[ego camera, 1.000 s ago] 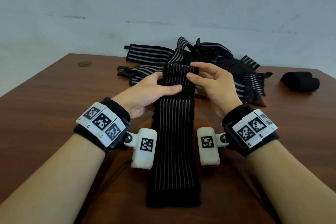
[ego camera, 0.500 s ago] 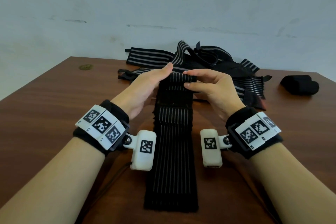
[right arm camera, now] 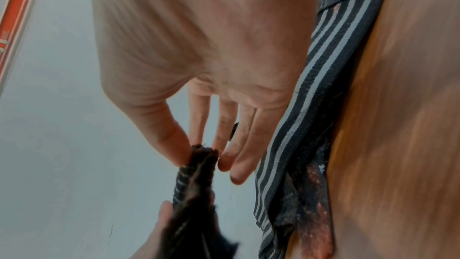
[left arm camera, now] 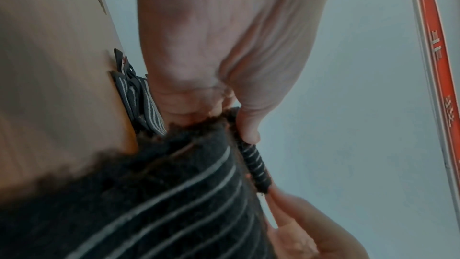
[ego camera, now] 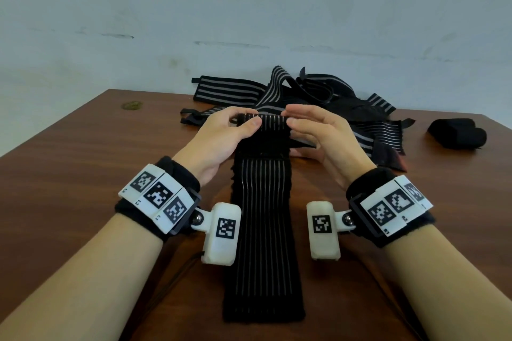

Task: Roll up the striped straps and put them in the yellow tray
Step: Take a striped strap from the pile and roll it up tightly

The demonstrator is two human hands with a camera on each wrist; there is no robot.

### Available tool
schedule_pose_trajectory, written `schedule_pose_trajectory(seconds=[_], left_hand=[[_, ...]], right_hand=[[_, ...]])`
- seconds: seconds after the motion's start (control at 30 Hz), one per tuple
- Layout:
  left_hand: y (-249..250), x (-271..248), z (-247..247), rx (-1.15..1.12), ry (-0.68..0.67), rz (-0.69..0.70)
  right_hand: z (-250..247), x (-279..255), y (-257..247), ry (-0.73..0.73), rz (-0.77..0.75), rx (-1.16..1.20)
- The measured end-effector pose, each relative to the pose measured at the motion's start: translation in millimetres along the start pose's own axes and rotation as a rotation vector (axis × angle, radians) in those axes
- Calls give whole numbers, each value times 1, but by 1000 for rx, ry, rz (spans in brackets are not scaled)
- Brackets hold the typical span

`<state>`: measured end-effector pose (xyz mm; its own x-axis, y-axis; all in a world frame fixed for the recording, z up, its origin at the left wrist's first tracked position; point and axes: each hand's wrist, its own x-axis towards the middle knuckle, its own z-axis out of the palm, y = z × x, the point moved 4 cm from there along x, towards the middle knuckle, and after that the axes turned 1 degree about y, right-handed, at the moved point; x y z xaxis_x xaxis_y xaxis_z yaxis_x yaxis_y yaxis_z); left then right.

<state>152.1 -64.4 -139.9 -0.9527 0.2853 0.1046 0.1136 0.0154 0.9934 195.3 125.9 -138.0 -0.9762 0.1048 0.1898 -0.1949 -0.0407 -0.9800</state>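
Observation:
A long black strap with thin grey stripes [ego camera: 263, 243] lies along the brown table toward me, its far end turned into a small tight roll [ego camera: 270, 120]. My left hand [ego camera: 235, 127] pinches the roll's left end between thumb and fingers; the left wrist view shows the roll [left arm camera: 254, 162] under my thumb. My right hand [ego camera: 299, 126] pinches the roll's right end [right arm camera: 201, 157] with thumb and fingertips. A heap of more striped straps [ego camera: 318, 97] lies behind my hands. No yellow tray is in view.
A rolled black strap [ego camera: 457, 133] rests at the table's right rear. A small round mark [ego camera: 132, 105] sits at the far left of the table [ego camera: 69, 174]. A pale wall stands right behind the table's far edge.
The strap's far end has been folded over and turned into a small tight roll. Both hands shifted to pinch its two ends.

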Motion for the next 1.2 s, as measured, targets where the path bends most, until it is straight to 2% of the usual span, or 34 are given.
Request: schedule_pose_trajectory(seconds=[0.1, 0.2, 0.4, 0.6, 1.0, 1.1, 1.2], left_hand=[[2, -1, -2, 13, 2, 16], [2, -2, 0, 70, -41, 19], [-2, -1, 8, 133, -157, -62], [2, -4, 10, 74, -125, -17], [4, -4, 9, -23, -140, 69], [7, -5, 10, 3, -165, 102], [8, -4, 9, -39, -119, 67]], right_hand=[[2, -1, 3, 2, 44, -16], [2, -2, 6, 6, 17, -16], [-5, 1, 2, 25, -21, 8], [-4, 1, -3, -9, -65, -44], [2, -4, 0, -11, 96, 36], [4, -8, -1, -39, 76, -9], [4, -7, -3, -21, 39, -12]])
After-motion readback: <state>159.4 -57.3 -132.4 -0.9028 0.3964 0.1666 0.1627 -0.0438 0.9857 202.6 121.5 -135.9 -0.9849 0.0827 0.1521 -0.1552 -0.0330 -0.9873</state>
